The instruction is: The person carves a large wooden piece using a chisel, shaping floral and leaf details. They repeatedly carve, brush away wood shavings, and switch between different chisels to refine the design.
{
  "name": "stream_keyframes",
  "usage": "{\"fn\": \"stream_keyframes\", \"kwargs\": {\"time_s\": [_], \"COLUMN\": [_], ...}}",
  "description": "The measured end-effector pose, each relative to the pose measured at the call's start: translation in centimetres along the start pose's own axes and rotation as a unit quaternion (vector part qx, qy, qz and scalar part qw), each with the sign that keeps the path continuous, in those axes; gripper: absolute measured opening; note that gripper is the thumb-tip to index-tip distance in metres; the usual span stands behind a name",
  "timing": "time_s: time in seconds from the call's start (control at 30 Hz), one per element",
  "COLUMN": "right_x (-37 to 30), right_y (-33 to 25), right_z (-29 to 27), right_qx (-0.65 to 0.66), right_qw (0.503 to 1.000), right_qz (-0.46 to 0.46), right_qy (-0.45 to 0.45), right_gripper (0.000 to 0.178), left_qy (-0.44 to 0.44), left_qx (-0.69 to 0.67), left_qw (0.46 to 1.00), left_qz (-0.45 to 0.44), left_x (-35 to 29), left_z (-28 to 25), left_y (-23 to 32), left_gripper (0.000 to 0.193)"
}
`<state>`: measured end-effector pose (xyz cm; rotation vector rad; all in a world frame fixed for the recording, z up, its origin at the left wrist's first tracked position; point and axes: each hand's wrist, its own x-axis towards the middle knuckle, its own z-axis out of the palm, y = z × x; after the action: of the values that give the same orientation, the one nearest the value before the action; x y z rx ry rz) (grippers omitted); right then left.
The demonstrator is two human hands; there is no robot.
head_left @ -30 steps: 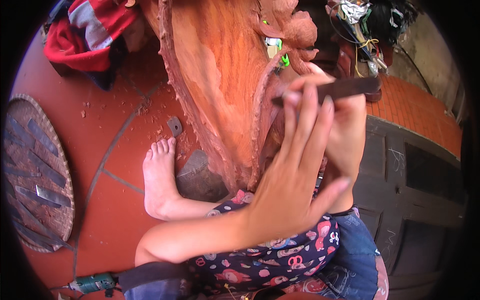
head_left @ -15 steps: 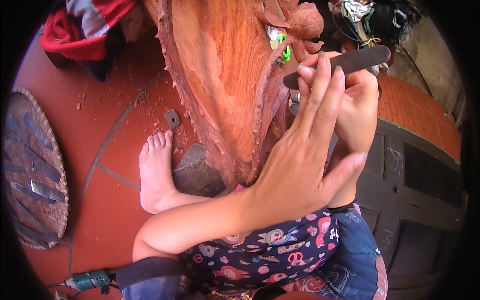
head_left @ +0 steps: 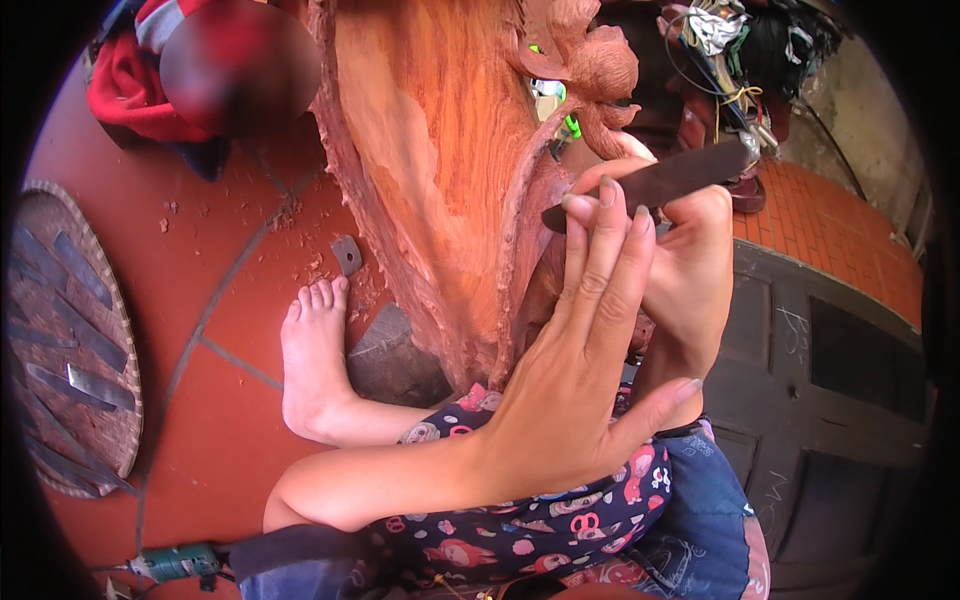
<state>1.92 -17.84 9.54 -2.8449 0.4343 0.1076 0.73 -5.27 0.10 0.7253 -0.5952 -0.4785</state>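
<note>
A large reddish carved wood piece (head_left: pixel 440 170) stands upright in front of me, its carved leaf shapes at the top right. My right hand (head_left: pixel 690 270) is closed around a dark flat tool (head_left: pixel 660 182) held against the wood's right edge. My left hand (head_left: pixel 575 370) is spread flat, fingers up, with its fingertips pressing on the tool's near end. My bare foot (head_left: pixel 315 360) rests on the red floor beside a grey stone block (head_left: pixel 395 360) at the base of the wood.
A round woven tray (head_left: pixel 65 340) with several metal blades lies at the left. A small metal piece (head_left: pixel 346 254) and wood chips lie on the red floor. A dark panelled door (head_left: pixel 830 400) lies flat at the right. Red cloth (head_left: pixel 130 90) sits top left, a green power tool (head_left: pixel 175 562) bottom left.
Both hands and the dark tool have shifted slightly up along the wood's right edge. The view has tilted a little; the left fingers stay on the tool.
</note>
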Motion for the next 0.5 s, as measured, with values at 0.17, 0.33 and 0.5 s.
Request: {"fn": "stream_keyframes", "kwargs": {"time_s": [0.17, 0.33, 0.5], "right_x": [0.8, 0.0, 0.0], "right_y": [-0.9, 0.1, -0.5], "right_z": [0.4, 0.3, 0.8], "right_qx": [0.117, 0.011, 0.146], "right_qw": [0.978, 0.998, 0.979], "right_qz": [0.144, 0.027, 0.117], "right_qy": [0.098, 0.048, 0.076], "right_gripper": [0.013, 0.012, 0.012], "left_qy": [0.007, -0.006, 0.009], "left_qx": [-0.003, -0.013, 0.012], "left_qw": [1.000, 1.000, 0.999], "left_qz": [0.023, -0.005, 0.029], "left_x": [2.2, 0.0, 2.3], "left_z": [0.3, -0.2, 0.4], "left_y": [-1.2, -0.1, -1.6], "left_gripper": [0.094, 0.094, 0.095]}}
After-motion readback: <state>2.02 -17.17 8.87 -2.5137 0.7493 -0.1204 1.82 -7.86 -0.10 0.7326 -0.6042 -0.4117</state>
